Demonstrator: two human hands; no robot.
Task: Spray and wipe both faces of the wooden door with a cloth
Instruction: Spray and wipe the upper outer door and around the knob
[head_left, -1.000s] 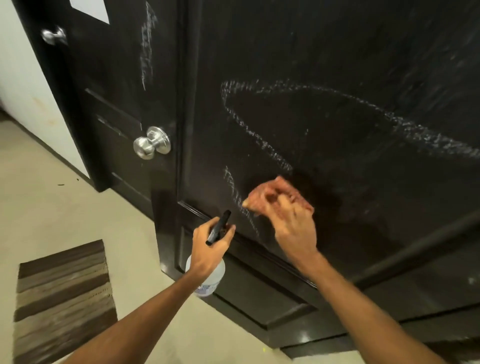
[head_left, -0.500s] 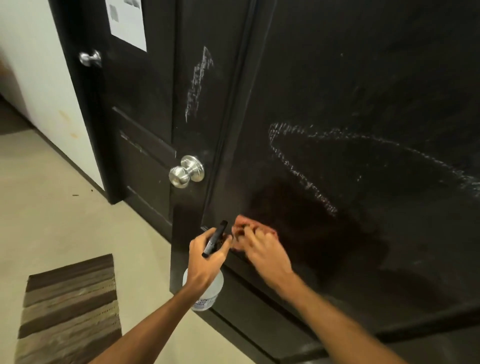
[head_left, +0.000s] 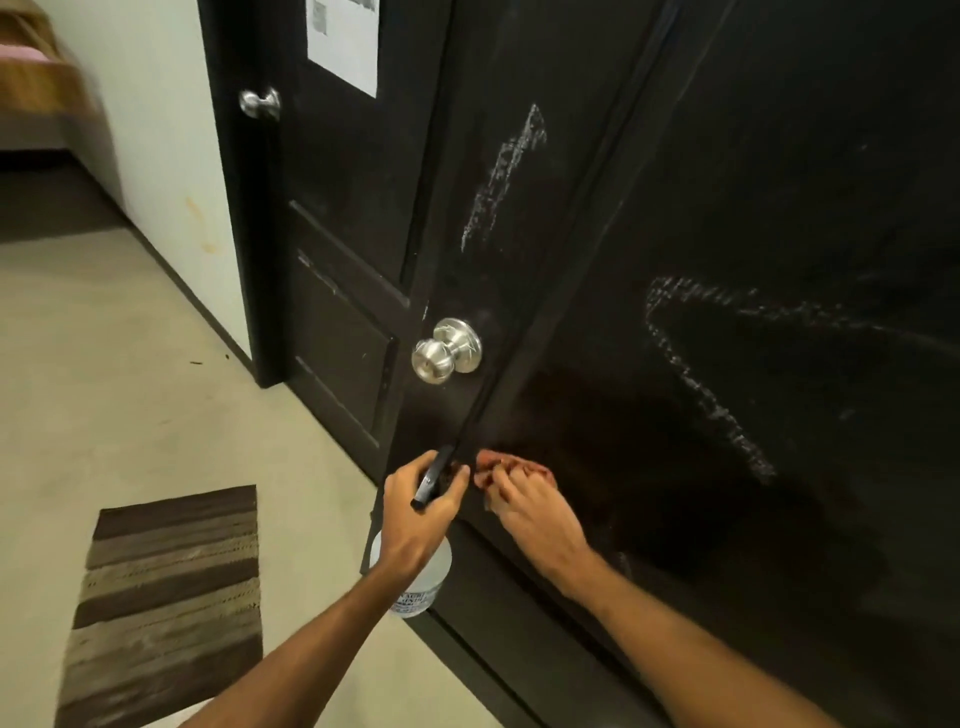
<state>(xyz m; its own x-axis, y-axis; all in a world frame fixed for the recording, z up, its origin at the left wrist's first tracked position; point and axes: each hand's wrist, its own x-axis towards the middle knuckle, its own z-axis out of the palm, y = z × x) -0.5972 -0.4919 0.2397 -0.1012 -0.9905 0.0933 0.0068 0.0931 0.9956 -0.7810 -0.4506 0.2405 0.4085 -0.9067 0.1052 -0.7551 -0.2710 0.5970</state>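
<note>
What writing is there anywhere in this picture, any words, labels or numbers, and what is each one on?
None reads clearly.
Label on the spray bottle in the left hand: lines of dark print, too blurred to read.
The paper sheet on the far door: grey patches, too blurred to read.
The white marks on the near door: scribbles, not letters.
The cloth under the right hand: no writing seen.

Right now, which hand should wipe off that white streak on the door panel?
Right. The right hand holds the cloth against the door, low and left of the white streak. The left hand is occupied, gripping the spray bottle.
</note>
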